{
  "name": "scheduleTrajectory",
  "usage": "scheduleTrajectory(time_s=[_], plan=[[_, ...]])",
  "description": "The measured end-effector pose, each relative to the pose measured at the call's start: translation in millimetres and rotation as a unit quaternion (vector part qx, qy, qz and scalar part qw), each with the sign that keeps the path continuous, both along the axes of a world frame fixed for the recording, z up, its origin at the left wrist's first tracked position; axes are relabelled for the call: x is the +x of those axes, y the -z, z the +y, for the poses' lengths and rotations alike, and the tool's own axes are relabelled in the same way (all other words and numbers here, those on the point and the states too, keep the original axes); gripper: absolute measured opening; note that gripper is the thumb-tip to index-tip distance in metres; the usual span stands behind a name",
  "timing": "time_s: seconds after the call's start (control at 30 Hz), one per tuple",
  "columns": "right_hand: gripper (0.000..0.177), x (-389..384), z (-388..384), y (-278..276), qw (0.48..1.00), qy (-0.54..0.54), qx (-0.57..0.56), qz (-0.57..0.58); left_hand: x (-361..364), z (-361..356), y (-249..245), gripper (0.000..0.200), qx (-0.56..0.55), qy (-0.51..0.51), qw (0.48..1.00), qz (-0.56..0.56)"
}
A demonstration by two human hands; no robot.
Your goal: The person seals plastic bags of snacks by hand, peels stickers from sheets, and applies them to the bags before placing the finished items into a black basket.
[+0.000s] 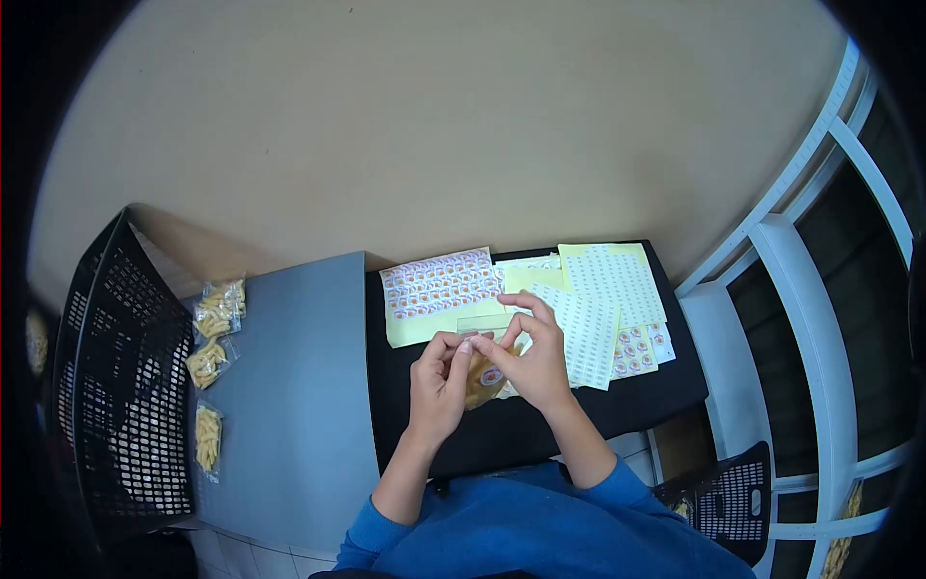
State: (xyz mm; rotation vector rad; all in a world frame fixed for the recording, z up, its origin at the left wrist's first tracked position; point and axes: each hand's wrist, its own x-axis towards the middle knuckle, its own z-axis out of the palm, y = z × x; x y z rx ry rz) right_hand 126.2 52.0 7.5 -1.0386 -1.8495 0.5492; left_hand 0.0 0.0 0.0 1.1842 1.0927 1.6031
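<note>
The left hand (441, 388) has its fingers curled inward and its thumb brought up against the index finger, pinching the top of a small clear bag (479, 391); the right hand (540, 365) comes in from the other side, thumb and index finger drawn close together at the same top edge, another finger raised and bent above them; whether the right fingertips grip the plastic or merely press against it, I cannot quite tell. The bag hangs between and just below the two hands, over the near part of a black tabletop (410, 391); its contents look yellowish brown, and a round label (491, 374) shows on its face, beside the right thumb.

Beyond the left hand lies a pale yellow sheet with rows of round stickers (442, 282); beyond and beside the right hand, two sheets of small printed labels overlap, one nearer (585, 338) and one farther back (613, 280); more round stickers (634, 353) show from under them. Blue sleeves (617, 482) cover the arms above the wrists.

To the left, a grey table (299, 396) adjoins the black one; bags of pale, stick-shaped pieces (207, 439) lie along its far left side, next to a tall black perforated basket (121, 386); another black basket (728, 507) sits at the lower right, near a white rack (801, 328); a plain beige wall (463, 125) rises behind.
</note>
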Motion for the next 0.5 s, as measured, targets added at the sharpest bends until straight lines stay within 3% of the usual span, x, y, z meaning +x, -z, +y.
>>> scheduleTrajectory(time_s=[0.1,0.2,0.23,0.3,0.33,0.43,0.47,0.5], plan=[[0.021,3.1,-10.8,1.8,0.993,-0.051,-0.057,0.086,-0.7,-7.8,3.8,0.011,-0.037,-0.002,0.998,0.056],[0.022,9.3,-14.2,-2.8,0.952,-0.091,-0.164,0.244,4.4,-2.2,2.0,0.008,-0.056,-0.008,0.998,0.009],[0.022,12.7,-16.4,-3.9,0.951,-0.09,-0.166,0.245,5.2,-0.5,-2.5,0.007,-0.054,-0.005,0.998,-0.043],[0.03,20.9,-21.1,-9.8,0.903,-0.109,-0.253,0.33,5.9,1.4,-6.0,0.006,-0.055,-0.004,0.994,-0.094],[0.042,24.5,-22.0,-7.5,0.917,-0.101,-0.242,0.3,5.6,2.0,-6.9,0.007,-0.047,-0.004,0.994,-0.098],[0.054,33.4,-32.1,-5.0,0.914,-0.106,-0.3,0.251,8.0,2.6,-6.5,0.012,-0.044,-0.006,0.992,-0.118],[0.068,35.1,-36.8,0.4,0.919,-0.118,-0.287,0.245,11.8,2.7,-7.3,0.012,-0.043,-0.005,0.99,-0.134],[0.068,35.8,-40.9,1.7,0.919,-0.126,-0.285,0.243,16.6,3.6,-7.4,0.012,-0.04,-0.004,0.987,-0.152]])
